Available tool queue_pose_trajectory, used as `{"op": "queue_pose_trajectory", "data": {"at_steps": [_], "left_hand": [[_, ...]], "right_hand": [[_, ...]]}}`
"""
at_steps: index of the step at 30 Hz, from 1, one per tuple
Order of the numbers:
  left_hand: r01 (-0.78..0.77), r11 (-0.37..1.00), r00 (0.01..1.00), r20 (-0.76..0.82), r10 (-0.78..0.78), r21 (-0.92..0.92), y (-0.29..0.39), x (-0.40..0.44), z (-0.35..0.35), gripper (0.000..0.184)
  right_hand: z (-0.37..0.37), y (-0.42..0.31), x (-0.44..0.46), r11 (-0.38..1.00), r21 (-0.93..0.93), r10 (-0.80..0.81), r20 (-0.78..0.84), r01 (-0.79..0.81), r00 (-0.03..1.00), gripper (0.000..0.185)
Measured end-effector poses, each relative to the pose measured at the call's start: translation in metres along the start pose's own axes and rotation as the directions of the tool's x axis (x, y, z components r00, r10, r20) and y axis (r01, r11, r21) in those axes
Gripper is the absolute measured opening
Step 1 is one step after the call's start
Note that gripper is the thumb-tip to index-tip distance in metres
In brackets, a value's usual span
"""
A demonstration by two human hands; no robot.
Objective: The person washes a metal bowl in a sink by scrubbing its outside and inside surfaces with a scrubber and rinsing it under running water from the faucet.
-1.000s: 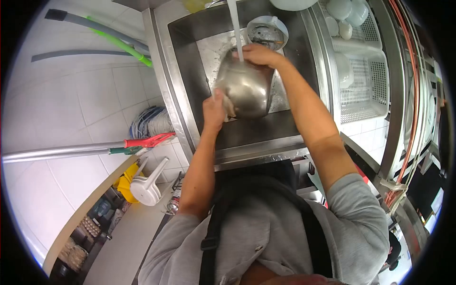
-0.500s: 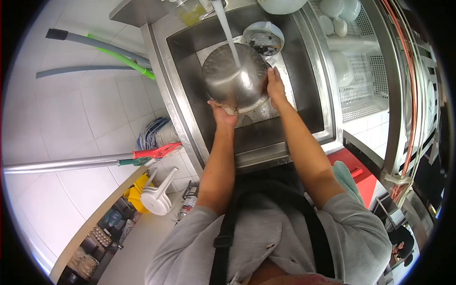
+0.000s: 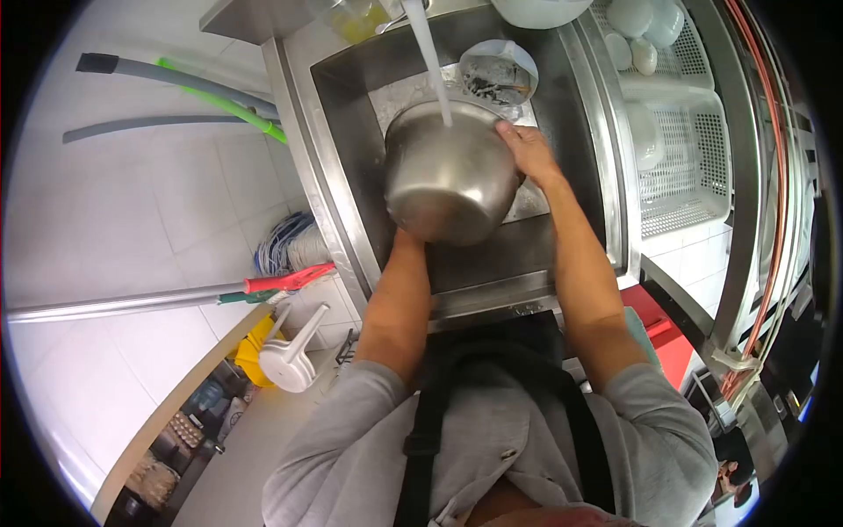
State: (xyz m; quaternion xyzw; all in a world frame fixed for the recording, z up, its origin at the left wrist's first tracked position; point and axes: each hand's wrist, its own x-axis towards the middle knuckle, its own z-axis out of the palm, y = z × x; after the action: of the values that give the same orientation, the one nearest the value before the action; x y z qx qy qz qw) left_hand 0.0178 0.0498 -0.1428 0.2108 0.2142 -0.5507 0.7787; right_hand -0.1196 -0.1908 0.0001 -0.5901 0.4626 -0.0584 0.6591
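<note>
A stainless steel pot [image 3: 452, 180] is tilted over the sink [image 3: 492, 272], its outer wall and base towards me. Water [image 3: 428, 53] runs down from above onto its upper side. My right hand [image 3: 530, 153] grips the pot at the upper right, thumb on the outer wall. My left hand [image 3: 413, 241] reaches in behind the pot's lower edge and supports it; its fingers are hidden there. Just beyond the pot, a white container [image 3: 499, 58] with dark residue and some water stands in the sink.
White perforated baskets [image 3: 694, 167] with pale bowls [image 3: 645, 136] stand to the right. A large white bowl [image 3: 540, 10] sits at the sink's far edge. Hoses [image 3: 167, 70] and a metal pole [image 3: 132, 302] extend at the left. A red box [image 3: 654, 325] is near my right elbow.
The pot has tipped and come nearer to me, so its outer wall shows more. My left hand has gone from view behind it; the right hand has shifted slightly right.
</note>
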Motion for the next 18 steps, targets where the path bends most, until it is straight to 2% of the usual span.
{"op": "queue_pose_trajectory", "data": {"at_steps": [2,4,5,7,8,10,11,13,15,17,18], "left_hand": [[-0.003,1.000,0.995,0.103,0.006,-0.020,0.008,0.009,0.005,0.066],[-0.051,0.999,0.990,0.136,0.049,0.006,0.018,0.016,0.010,0.069],[-0.098,0.994,0.989,0.118,0.092,0.047,0.024,0.019,0.012,0.070],[-0.209,0.945,0.976,-0.013,0.219,0.250,0.037,0.016,0.026,0.076],[-0.248,0.902,0.955,-0.065,0.289,0.353,0.041,0.015,0.036,0.078],[-0.332,0.788,0.872,-0.149,0.466,0.519,0.037,-0.010,0.102,0.076],[-0.355,0.718,0.814,-0.180,0.553,0.598,0.035,-0.020,0.121,0.075],[-0.362,0.568,0.765,-0.113,0.634,0.739,0.044,-0.023,0.118,0.063],[-0.320,0.412,0.724,-0.061,0.687,0.853,0.049,-0.030,0.127,0.053],[-0.230,0.264,0.692,-0.033,0.721,0.937,0.048,-0.053,0.166,0.047],[-0.227,0.232,0.660,-0.026,0.751,0.946,0.046,-0.059,0.178,0.046]], "right_hand": [[-0.012,0.024,0.015,1.000,-0.011,0.008,-0.011,-0.009,1.000,0.053],[-0.018,0.031,0.026,0.999,0.004,0.031,-0.015,-0.031,0.999,0.056],[-0.019,0.035,0.031,0.995,0.089,0.037,-0.021,-0.035,0.999,0.058],[-0.017,0.031,0.032,0.965,0.258,0.050,-0.030,-0.041,0.998,0.064],[-0.016,0.027,0.034,0.941,0.333,0.067,-0.020,-0.057,0.998,0.066],[-0.012,0.020,0.038,0.875,0.476,0.097,0.007,-0.088,0.995,0.071],[-0.011,0.015,0.039,0.867,0.472,0.180,0.001,-0.159,0.984,0.071],[-0.012,0.005,0.041,0.835,0.463,0.342,-0.013,-0.297,0.940,0.073],[-0.013,-0.003,0.042,0.807,0.473,0.368,0.065,-0.353,0.928,0.071],[-0.015,0.000,0.048,0.794,0.469,0.373,0.126,-0.386,0.919,0.067],[-0.015,0.008,0.058,0.796,0.460,0.366,0.149,-0.392,0.918,0.064]]}}
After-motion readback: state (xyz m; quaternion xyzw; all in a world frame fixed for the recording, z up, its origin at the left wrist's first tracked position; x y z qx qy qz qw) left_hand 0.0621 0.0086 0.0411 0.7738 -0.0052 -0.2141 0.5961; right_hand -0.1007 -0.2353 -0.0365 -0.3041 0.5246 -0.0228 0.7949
